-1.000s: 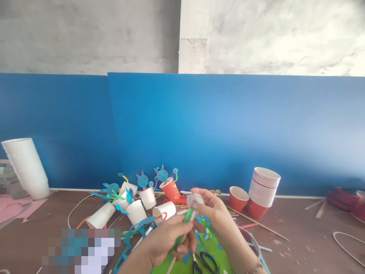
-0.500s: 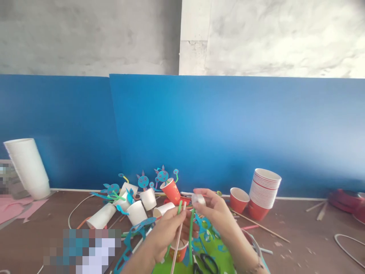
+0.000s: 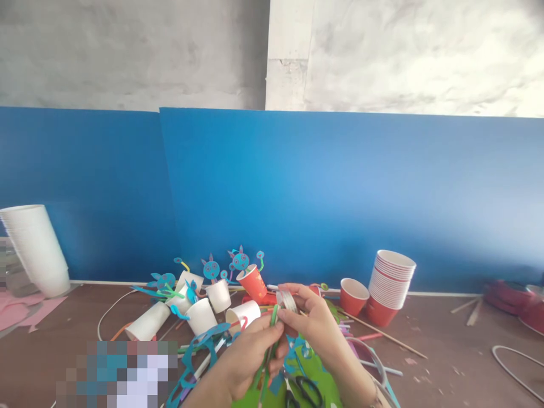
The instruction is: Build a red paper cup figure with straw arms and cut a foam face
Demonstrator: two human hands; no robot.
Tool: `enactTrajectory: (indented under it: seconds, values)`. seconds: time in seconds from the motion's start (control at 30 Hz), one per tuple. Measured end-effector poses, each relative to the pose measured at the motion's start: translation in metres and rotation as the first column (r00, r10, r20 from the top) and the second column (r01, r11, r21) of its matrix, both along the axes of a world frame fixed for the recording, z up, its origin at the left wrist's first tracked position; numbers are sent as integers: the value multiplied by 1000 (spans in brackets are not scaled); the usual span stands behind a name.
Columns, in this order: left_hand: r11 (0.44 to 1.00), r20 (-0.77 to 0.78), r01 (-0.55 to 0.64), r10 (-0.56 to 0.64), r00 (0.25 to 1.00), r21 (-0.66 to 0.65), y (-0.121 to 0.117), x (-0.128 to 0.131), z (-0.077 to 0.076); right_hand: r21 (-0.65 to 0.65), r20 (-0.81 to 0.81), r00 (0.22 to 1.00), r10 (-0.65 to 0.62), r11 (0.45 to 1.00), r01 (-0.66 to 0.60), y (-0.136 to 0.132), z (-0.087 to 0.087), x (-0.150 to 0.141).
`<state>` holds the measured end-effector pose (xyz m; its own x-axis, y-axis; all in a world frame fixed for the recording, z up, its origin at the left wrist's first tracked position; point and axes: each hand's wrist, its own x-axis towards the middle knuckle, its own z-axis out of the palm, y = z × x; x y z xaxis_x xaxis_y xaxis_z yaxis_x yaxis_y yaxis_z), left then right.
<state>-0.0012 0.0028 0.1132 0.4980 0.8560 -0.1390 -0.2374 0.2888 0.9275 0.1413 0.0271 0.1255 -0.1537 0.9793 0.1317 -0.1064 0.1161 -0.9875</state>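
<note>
My left hand (image 3: 255, 348) is closed around green straws (image 3: 264, 377), which point down below the fingers, with one tip up past the thumb. Pinched in my right hand (image 3: 312, 317) is a small roll of clear tape (image 3: 289, 301), close against the upper end of the straws. The fingers of both hands nearly meet there, and whether tape sticks to the straws is too small to tell. Under the hands lie black-handled scissors (image 3: 308, 391) on a green sheet (image 3: 327, 391) with blue paper scraps.
White paper cups (image 3: 202, 317) with blue paper animal figures (image 3: 240, 260) stand and lie at the left. A red cup (image 3: 354, 296) and a stack of red-and-white cups (image 3: 391, 283) are at the right. A tall white cup stack (image 3: 36, 249) leans far left. Thin sticks (image 3: 403, 343) litter the table.
My right hand has brought the tape roll left and down against the straws. My left hand has drawn the straws together, and the pale straw no longer stands out separately.
</note>
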Motion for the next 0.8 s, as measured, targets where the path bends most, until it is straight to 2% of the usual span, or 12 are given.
enactTrajectory:
  seconds: [0.33, 0.5, 0.8]
  values:
    - [999, -17, 31, -31, 999, 36, 3, -1, 1, 0, -36, 999, 7, 1000, -7, -1, 1, 1]
    - [995, 38, 101, -101, 994, 15, 2, -3, -1, 3, -66, 998, 10, 1000, -10, -1, -2, 0]
    - [993, 9, 116, -116, 993, 34, 0, -7, 9, 11, -83, 997, 8, 1000, -7, -9, 10, -7]
